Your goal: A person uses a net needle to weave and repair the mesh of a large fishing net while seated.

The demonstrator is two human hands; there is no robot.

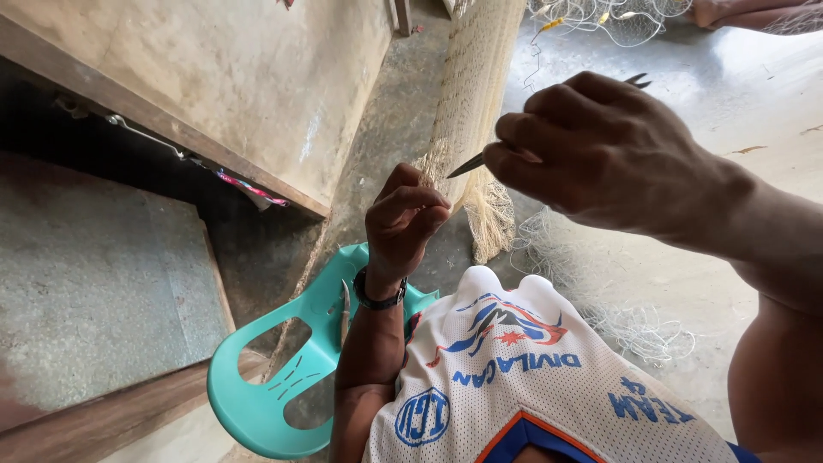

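1. So, the right hand [600, 150] has its grip closed tight around a thin dark netting needle [467, 165]. The pointed tip sticks out toward the left hand, and a forked end pokes out past the knuckles at the far side.
2. The left hand [403, 214], with a black wristband [380, 300] on it, is pinched shut. From this angle it looks like the fingertips are holding the edge of the net, but the strand itself is too fine to make out.
3. The fishing net [471, 94] hangs as a bunched, pale cream strip running from the top of the view down to just beside the hands. More of it lies loose on the concrete floor [754, 94] to the right.
4. What could go wrong, I reckon: the needle tip is really close to the left fingers, so a slip could jab them. The mesh is fine and tangly too, so the needle could snag the wrong loop.
5. Other stuff: a turquoise plastic chair [257, 403] sits at lower left, and the person wears a white mesh jersey [531, 386].
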